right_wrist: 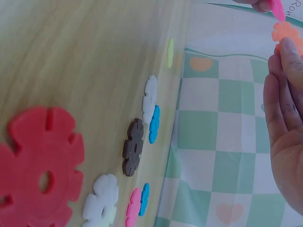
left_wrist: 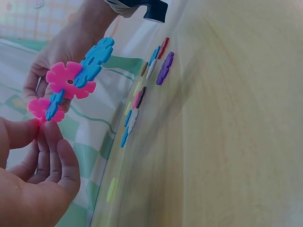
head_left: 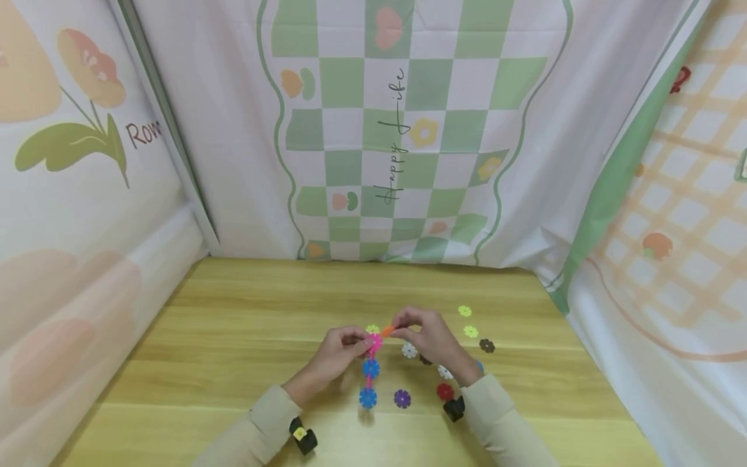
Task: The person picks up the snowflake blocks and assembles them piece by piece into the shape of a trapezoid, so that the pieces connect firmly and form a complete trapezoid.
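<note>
My left hand (head_left: 337, 352) pinches the pink end disc (head_left: 376, 343) of a chain of notched, flower-shaped plastic discs. Below it hang a blue disc (head_left: 371, 369) and another blue disc (head_left: 367, 398), with pink ones edge-on between them. In the left wrist view, pink (left_wrist: 66, 78) and blue discs (left_wrist: 97, 59) alternate, slotted into one another. Between thumb and fingers, my right hand (head_left: 430, 336) holds an orange disc (right_wrist: 285, 31) of the same kind, its edge right at the pink end disc.
Loose discs lie on the wooden table (head_left: 233, 324), mostly to the right: purple (head_left: 402, 399), red (head_left: 445, 391), white (head_left: 409, 350), dark brown (head_left: 487, 346) and yellow-green (head_left: 471, 331). A printed curtain (head_left: 344, 246) hangs at the table's back edge, with more cloth at both sides.
</note>
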Demonstrator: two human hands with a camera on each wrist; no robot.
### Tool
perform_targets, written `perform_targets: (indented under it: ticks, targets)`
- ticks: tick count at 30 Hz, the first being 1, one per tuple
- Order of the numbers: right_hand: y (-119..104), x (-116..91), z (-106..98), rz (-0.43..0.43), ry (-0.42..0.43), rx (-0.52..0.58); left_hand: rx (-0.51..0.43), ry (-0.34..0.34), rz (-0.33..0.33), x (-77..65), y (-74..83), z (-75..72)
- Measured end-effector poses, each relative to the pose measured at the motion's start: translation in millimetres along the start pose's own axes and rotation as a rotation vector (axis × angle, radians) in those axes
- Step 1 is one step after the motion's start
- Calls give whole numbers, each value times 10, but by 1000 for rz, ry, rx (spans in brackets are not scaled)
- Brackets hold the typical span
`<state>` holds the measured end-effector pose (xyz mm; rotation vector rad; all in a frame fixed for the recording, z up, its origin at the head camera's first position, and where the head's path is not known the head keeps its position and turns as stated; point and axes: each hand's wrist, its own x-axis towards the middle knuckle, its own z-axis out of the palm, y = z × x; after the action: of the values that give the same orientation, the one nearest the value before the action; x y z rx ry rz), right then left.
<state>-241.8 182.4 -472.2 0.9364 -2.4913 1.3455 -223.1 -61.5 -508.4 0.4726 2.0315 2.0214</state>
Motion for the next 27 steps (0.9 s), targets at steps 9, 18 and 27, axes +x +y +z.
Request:
perform_targets:
  ticks: [9, 18, 27]
  targets:
    - [-55, -10, 7, -84, -37, 18, 24, -11, 13, -12, 15, 13]
    - [-58, -14, 151, -283, 64, -58, 1, 30, 17, -56, 14, 27]
    - [-132, 95, 74, -6, -196, -162, 22, 48, 9, -85, -38, -72]
